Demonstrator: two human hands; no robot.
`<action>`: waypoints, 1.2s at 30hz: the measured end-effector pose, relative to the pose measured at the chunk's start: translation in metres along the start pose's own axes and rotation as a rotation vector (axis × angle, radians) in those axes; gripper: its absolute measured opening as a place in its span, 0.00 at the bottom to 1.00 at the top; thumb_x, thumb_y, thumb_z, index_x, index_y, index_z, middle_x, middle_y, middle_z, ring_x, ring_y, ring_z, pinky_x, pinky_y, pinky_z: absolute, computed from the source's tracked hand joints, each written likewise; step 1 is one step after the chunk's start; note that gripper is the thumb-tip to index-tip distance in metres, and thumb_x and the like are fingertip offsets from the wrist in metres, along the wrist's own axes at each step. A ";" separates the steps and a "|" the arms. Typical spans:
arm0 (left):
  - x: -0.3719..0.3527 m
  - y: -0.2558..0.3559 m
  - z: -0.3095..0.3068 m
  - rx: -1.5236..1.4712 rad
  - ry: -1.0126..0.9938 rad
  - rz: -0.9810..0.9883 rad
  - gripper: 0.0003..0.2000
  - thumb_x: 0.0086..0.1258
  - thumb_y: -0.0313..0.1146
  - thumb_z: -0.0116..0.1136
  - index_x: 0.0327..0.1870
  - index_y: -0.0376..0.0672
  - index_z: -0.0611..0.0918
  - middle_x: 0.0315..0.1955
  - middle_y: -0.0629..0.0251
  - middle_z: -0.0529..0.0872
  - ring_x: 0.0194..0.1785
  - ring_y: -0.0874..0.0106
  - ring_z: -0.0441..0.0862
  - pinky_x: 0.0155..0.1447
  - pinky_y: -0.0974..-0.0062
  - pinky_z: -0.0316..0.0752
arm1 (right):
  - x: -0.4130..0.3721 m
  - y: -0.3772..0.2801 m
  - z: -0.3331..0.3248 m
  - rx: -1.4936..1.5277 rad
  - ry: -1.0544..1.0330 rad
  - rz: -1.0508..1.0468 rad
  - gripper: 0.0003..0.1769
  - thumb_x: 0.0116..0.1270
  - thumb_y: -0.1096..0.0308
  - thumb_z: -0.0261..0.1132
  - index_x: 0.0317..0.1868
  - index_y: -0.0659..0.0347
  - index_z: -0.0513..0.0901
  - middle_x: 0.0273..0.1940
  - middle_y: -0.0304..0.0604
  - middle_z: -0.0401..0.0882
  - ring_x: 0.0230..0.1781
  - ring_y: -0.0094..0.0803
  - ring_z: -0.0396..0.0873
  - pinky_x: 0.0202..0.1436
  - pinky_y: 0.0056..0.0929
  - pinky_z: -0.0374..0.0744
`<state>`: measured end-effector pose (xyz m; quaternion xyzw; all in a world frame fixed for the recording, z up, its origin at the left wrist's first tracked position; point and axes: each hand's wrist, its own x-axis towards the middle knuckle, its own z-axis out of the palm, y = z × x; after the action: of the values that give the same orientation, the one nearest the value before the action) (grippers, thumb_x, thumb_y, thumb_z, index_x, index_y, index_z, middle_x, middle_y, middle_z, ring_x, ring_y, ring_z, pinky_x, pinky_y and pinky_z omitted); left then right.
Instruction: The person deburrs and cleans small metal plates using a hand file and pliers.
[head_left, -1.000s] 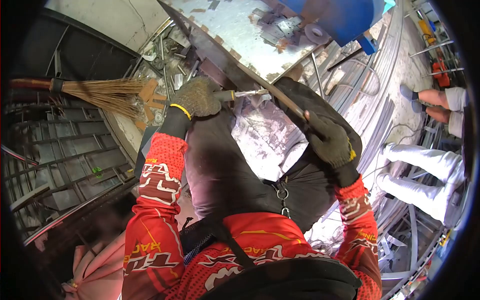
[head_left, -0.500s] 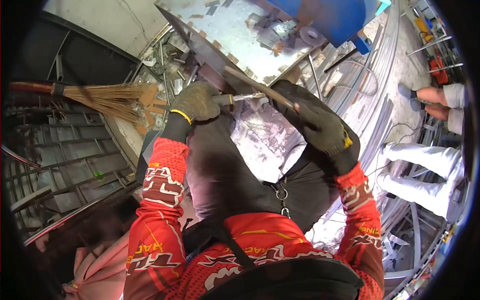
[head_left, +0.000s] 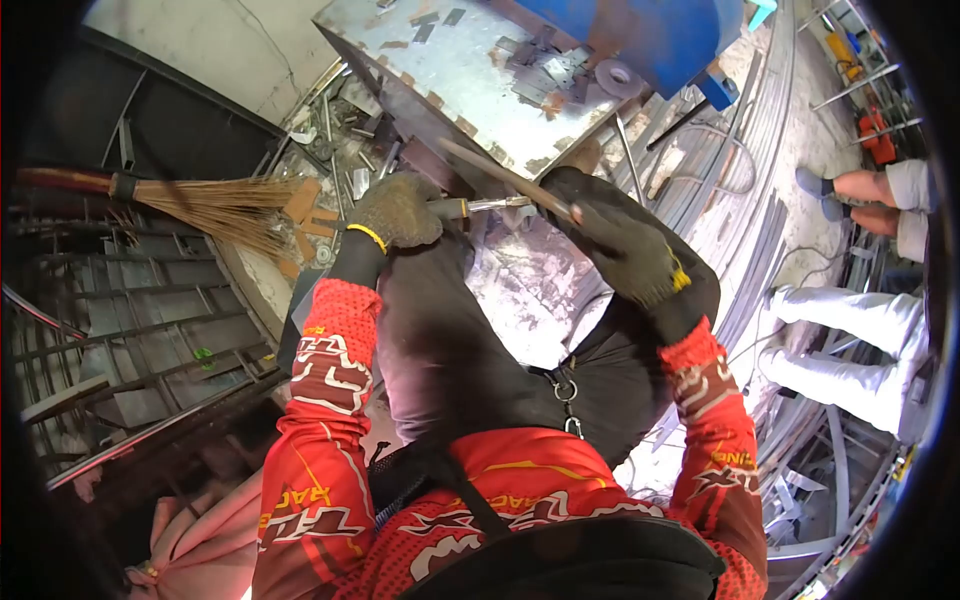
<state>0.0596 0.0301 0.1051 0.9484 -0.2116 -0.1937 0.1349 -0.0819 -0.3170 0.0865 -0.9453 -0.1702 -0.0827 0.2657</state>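
Observation:
My left hand (head_left: 397, 213), in a dark work glove with a yellow cuff edge, is closed round the handle of a metal tool (head_left: 490, 205) that points right. My right hand (head_left: 630, 255), gloved the same way, is closed on a long flat brown strip (head_left: 505, 178). The strip slants up and left, past the tip of the metal tool. Both hands are above my knees. My right fingertips are partly hidden by the strip and the dark glove against dark trousers.
Ahead stands a metal-topped table (head_left: 440, 75) with small metal plates (head_left: 545, 70) and a disc (head_left: 619, 77). A straw broom (head_left: 210, 200) lies at left. Long metal bars (head_left: 740, 230) lie at right, near two other people's legs (head_left: 850, 320). A blue object (head_left: 650, 40) is beyond.
The view has shifted slightly, so the table and broom appear a little lower. Both hands keep their holds; the strip and my right hand have moved slightly left.

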 end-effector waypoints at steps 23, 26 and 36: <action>-0.002 0.007 0.001 0.023 -0.025 -0.040 0.19 0.51 0.38 0.64 0.44 0.40 0.91 0.43 0.42 0.90 0.50 0.43 0.88 0.58 0.49 0.83 | -0.068 -0.041 -0.001 0.106 0.058 0.259 0.39 0.63 0.75 0.71 0.76 0.43 0.79 0.40 0.49 0.84 0.40 0.52 0.87 0.43 0.46 0.85; -0.008 0.011 0.001 0.052 -0.010 -0.004 0.18 0.64 0.46 0.66 0.44 0.42 0.93 0.46 0.44 0.91 0.56 0.46 0.88 0.64 0.49 0.81 | -0.035 -0.040 0.013 0.088 0.021 0.290 0.38 0.65 0.71 0.70 0.77 0.42 0.78 0.40 0.49 0.84 0.39 0.53 0.86 0.43 0.48 0.84; -0.003 0.008 -0.011 -0.035 -0.065 -0.045 0.21 0.51 0.38 0.66 0.48 0.42 0.92 0.44 0.43 0.91 0.51 0.45 0.89 0.59 0.53 0.84 | -0.053 -0.026 0.006 -0.002 0.020 0.215 0.40 0.65 0.69 0.70 0.79 0.37 0.76 0.37 0.46 0.80 0.36 0.51 0.85 0.40 0.49 0.84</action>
<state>0.0589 0.0264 0.1183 0.9437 -0.1908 -0.2309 0.1400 -0.1402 -0.3078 0.0807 -0.9575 -0.0648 -0.0634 0.2740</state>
